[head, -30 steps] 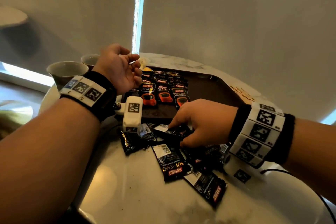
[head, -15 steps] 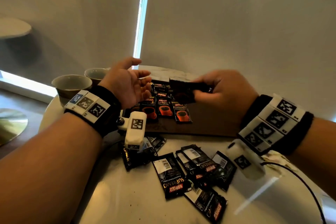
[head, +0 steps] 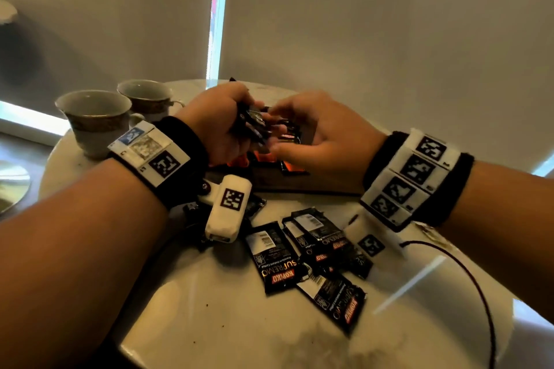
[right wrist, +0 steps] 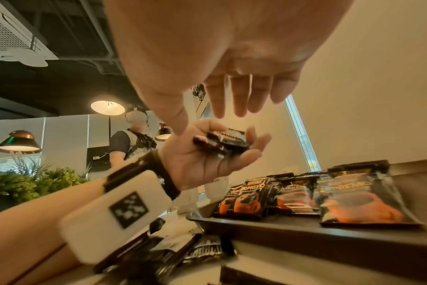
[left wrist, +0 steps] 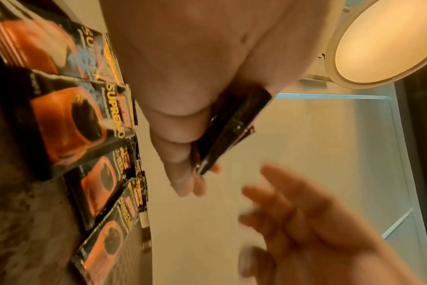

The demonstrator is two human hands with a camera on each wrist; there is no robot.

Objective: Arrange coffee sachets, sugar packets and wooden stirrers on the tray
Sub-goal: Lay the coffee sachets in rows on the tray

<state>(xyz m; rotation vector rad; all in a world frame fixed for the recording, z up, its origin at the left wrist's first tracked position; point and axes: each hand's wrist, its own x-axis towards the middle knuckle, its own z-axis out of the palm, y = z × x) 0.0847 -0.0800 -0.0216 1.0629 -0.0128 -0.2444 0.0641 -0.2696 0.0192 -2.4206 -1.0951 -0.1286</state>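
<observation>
Seen from the person's head, both hands meet above a dark tray (head: 311, 186) on a round pale worktop (head: 239, 323). The left hand (head: 215, 126) has its fingers curled around a small bunch of black coffee sachets (head: 251, 126). The right hand (head: 323, 135) is just beside it with loose, slightly spread fingers and nothing in its grip. More sachets lie in a row on the tray (head: 287, 159), mostly hidden by the hands. A loose scatter of sachets (head: 308, 257) lies on the worktop on the near side of the tray. Two cups (head: 99, 120) stand to the left, near the worktop's edge. From the left wrist, the left hand (left wrist: 183, 96) pinches the bunch of sachets (left wrist: 229, 127) between thumb and fingers, while the right hand (left wrist: 305, 221) appears blurred and spread open nearby. The row on the tray (left wrist: 81, 123) shows orange cups printed on black. From the right wrist, the right hand (right wrist: 227, 67) hangs with fingers straight, holding nothing, just above the left hand (right wrist: 202, 158), which cradles the sachets (right wrist: 222, 142) in its palm. The tray (right wrist: 280, 229) sits at lower right with its row of sachets (right wrist: 305, 196) overlapping. Another person (right wrist: 132, 138) stands far behind, beside green plants (right wrist: 24, 183).
</observation>
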